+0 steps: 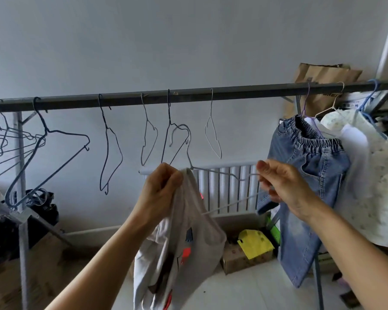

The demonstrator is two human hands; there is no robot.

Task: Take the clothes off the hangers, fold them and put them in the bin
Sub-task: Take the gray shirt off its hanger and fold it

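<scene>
At the clothes rail, mid-frame, I am on the first step of the task: getting a garment off its hanger. My left hand is clenched around the bunched neck of a pale printed top, which hangs down from that grip toward the floor. My right hand pinches the right end of a white wire hanger between thumb and fingers. The hanger's hook is off the rail, and its right arm is bare. Its left shoulder meets the cloth just beside my left hand.

I judge the next move to be a pull to the right on the hanger while the left hand holds the neck, so the last shoulder slips free. The hanger then goes on the rail and the top gets folded. I see no bin in view, so that will need finding.

To the left, a row of empty wire hangers dangles from the rail. On the right, a pair of jeans and a white floral garment wait on their own hangers, the jeans close behind my right hand and liable to catch the wire. A radiator stands on the far wall, with a cardboard box and a yellow bag on the floor below.
</scene>
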